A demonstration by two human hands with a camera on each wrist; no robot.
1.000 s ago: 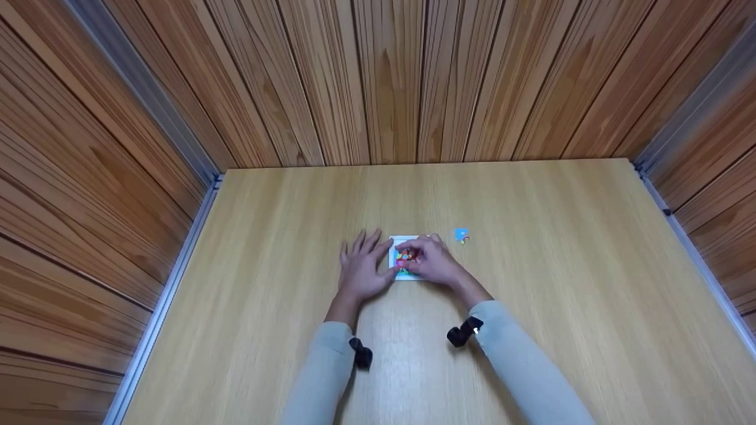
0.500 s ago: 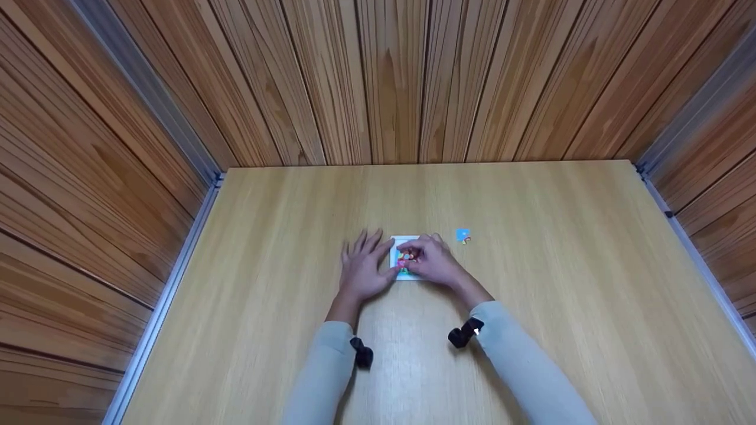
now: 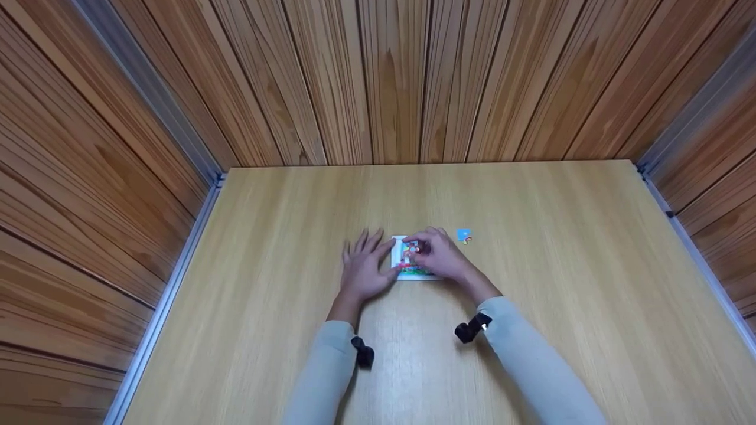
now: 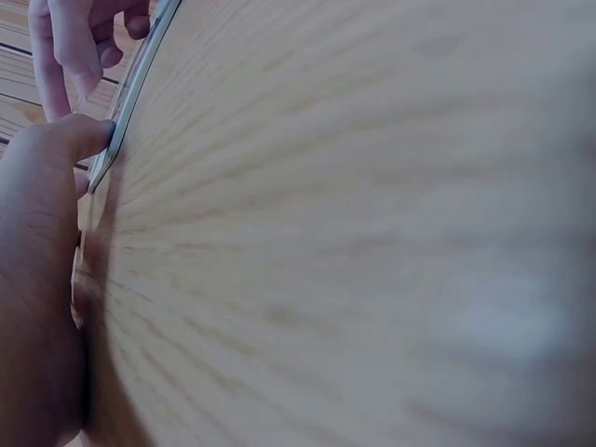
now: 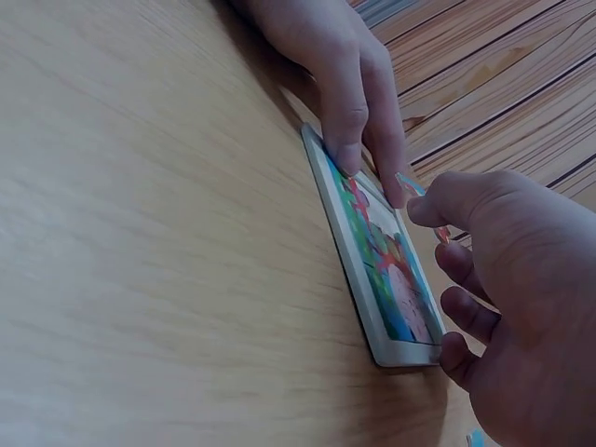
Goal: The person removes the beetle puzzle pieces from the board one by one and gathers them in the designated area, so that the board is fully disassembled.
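Note:
A small jigsaw puzzle in a white-framed tray (image 5: pixel 400 353) lies flat on the table between the hands. Colourful pieces (image 5: pixel 371 244) fill part of it, and a pale bare patch shows at the left-hand end. My left hand (image 3: pixel 363 273) rests with spread fingers beside the tray; its thumb presses on the puzzle's near left corner and its index fingertip meets the far left one. Above the tray, my right hand (image 3: pixel 442 255) pinches a puzzle piece (image 5: pixel 408 183) between thumb and fingers, tilted, blue and red at its edges. Fingers cover much of that piece.
One loose blue puzzle piece (image 3: pixel 464 235) lies on the wooden table (image 3: pixel 531 248) just right of the tray. Wood-panelled walls (image 3: pixel 390 82) enclose the back and both sides. A small black camera (image 3: pixel 472 327) sits on each sleeved wrist.
My right hand has shifted slightly right and away from me, with a puzzle piece now visible in its fingers above the tray. More of the picture's lower edge shows. The left hand stays put.

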